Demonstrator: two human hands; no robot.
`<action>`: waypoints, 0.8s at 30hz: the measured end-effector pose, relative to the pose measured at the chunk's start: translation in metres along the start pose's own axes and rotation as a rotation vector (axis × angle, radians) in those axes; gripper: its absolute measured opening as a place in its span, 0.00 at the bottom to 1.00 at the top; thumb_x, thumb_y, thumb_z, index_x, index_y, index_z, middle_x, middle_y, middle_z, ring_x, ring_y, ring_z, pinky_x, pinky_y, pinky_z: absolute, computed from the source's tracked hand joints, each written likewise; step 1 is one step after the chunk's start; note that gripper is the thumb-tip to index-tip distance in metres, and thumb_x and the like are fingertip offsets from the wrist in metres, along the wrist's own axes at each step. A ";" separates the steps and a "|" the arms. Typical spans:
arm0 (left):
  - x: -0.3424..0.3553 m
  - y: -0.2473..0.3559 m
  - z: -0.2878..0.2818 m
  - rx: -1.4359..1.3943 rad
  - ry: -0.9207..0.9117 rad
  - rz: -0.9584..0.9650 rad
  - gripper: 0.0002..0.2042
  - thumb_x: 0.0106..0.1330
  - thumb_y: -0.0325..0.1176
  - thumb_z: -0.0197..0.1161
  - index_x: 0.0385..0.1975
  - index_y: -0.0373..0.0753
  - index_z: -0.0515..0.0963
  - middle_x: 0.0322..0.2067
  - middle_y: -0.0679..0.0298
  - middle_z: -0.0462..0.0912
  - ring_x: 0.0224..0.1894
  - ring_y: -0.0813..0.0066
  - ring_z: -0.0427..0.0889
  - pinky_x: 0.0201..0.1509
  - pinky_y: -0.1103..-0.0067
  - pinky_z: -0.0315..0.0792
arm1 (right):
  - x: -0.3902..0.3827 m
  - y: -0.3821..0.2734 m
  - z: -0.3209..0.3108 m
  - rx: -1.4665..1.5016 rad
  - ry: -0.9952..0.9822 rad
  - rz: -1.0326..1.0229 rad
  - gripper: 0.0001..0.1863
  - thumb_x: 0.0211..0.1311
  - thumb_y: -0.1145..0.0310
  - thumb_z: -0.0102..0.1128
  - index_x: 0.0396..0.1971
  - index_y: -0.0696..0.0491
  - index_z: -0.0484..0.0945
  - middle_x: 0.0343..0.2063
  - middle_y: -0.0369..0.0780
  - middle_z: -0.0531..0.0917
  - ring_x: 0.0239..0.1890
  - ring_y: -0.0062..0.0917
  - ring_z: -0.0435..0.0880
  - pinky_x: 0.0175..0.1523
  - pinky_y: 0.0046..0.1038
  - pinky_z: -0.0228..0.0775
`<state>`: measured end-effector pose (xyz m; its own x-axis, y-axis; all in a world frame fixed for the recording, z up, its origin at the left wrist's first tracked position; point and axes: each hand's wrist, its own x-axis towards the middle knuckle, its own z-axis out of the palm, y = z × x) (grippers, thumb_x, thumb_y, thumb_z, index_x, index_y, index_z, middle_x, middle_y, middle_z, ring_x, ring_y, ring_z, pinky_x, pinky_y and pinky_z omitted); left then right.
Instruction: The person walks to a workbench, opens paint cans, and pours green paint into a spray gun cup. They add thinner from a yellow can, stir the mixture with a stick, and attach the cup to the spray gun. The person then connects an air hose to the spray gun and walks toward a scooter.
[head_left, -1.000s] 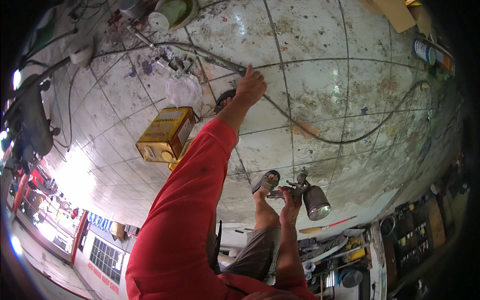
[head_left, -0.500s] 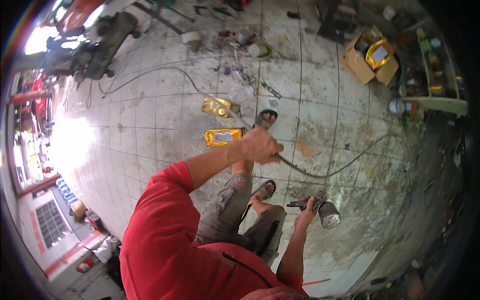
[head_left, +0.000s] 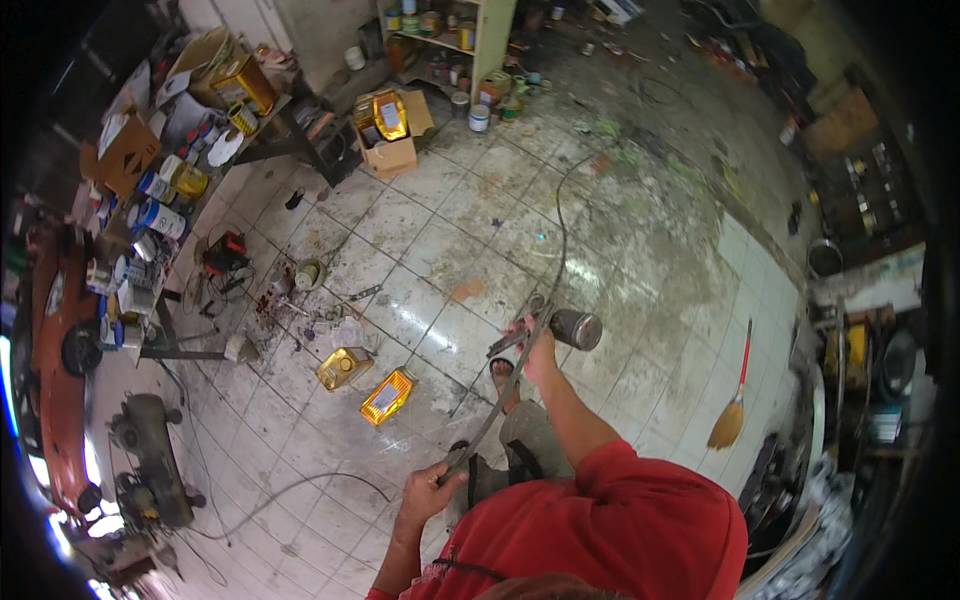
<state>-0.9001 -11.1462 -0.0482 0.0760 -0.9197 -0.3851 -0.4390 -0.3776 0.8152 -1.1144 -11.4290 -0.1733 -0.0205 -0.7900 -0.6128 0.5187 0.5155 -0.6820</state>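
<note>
Low in the picture, my left hand (head_left: pixel 432 490) is closed around a grey air hose (head_left: pixel 490 425). From there the hose slants up past my right hand and on over the tiles. My right hand (head_left: pixel 541 352) grips a spray gun (head_left: pixel 508 342), whose dark, paint-stained cup (head_left: pixel 577 329) sticks out to the right. The hose crosses in front of this hand; I cannot tell whether it is held there too. On the floor left of my feet are a gold metal can (head_left: pixel 343 369) and a shiny gold-and-orange can (head_left: pixel 388 396).
A cardboard box (head_left: pixel 390 155) with gold cans stands beyond, near shelves (head_left: pixel 490 45). At left are a cluttered workbench (head_left: pixel 275 150), an orange car (head_left: pixel 60 350) and a compressor (head_left: pixel 150 460). A broom (head_left: pixel 730 415) lies at right. More hose (head_left: pixel 290 485) trails across the floor.
The view has turned to the right. My left hand, still on the hose, has come down and back beside my body. The spray gun in my right hand is now out in front.
</note>
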 end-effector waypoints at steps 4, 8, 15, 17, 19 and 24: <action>-0.094 -0.043 -0.014 -0.037 -0.143 -0.047 0.19 0.67 0.46 0.69 0.25 0.35 0.75 0.16 0.56 0.67 0.19 0.71 0.61 0.24 0.69 0.63 | -0.048 0.018 -0.029 0.104 0.055 -0.013 0.15 0.71 0.52 0.56 0.40 0.49 0.78 0.31 0.37 0.86 0.34 0.31 0.85 0.31 0.29 0.64; -0.202 -0.094 -0.031 -0.135 -0.192 -0.146 0.22 0.75 0.47 0.59 0.23 0.35 0.75 0.14 0.58 0.68 0.19 0.70 0.66 0.26 0.70 0.66 | -0.115 0.020 -0.048 0.357 0.118 -0.016 0.20 0.72 0.47 0.53 0.36 0.49 0.80 0.31 0.37 0.86 0.35 0.32 0.85 0.30 0.29 0.65; -0.408 -0.226 -0.038 0.077 -0.273 -0.316 0.28 0.79 0.51 0.48 0.22 0.35 0.80 0.22 0.61 0.84 0.26 0.67 0.83 0.35 0.71 0.74 | -0.218 0.026 -0.129 0.423 0.076 -0.218 0.15 0.64 0.57 0.66 0.37 0.54 0.79 0.31 0.42 0.85 0.40 0.37 0.88 0.32 0.31 0.69; -0.455 -0.293 -0.018 0.155 -0.308 -0.310 0.27 0.79 0.50 0.48 0.24 0.35 0.81 0.24 0.60 0.85 0.28 0.68 0.84 0.37 0.71 0.75 | -0.260 0.026 -0.136 0.256 -0.037 -0.226 0.09 0.60 0.69 0.67 0.38 0.53 0.79 0.30 0.43 0.86 0.35 0.33 0.87 0.30 0.31 0.71; -0.506 -0.372 0.007 0.182 -0.347 -0.325 0.27 0.79 0.50 0.48 0.26 0.35 0.82 0.26 0.60 0.86 0.30 0.68 0.85 0.39 0.71 0.76 | -0.301 0.034 -0.139 -0.047 -0.070 -0.192 0.17 0.51 0.72 0.69 0.42 0.55 0.78 0.31 0.42 0.86 0.35 0.30 0.86 0.35 0.30 0.72; -0.575 -0.504 0.006 -0.033 -0.166 -0.303 0.23 0.80 0.46 0.47 0.40 0.35 0.85 0.34 0.60 0.89 0.38 0.66 0.87 0.50 0.71 0.78 | -0.427 0.127 -0.199 -0.509 -0.167 -0.164 0.25 0.49 0.67 0.72 0.49 0.57 0.76 0.37 0.41 0.86 0.41 0.28 0.85 0.44 0.32 0.73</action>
<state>-0.7278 -10.4264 -0.2402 0.0501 -0.7365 -0.6746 -0.3893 -0.6364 0.6659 -1.2094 -10.9599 -0.0779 0.0912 -0.8937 -0.4394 0.0407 0.4442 -0.8950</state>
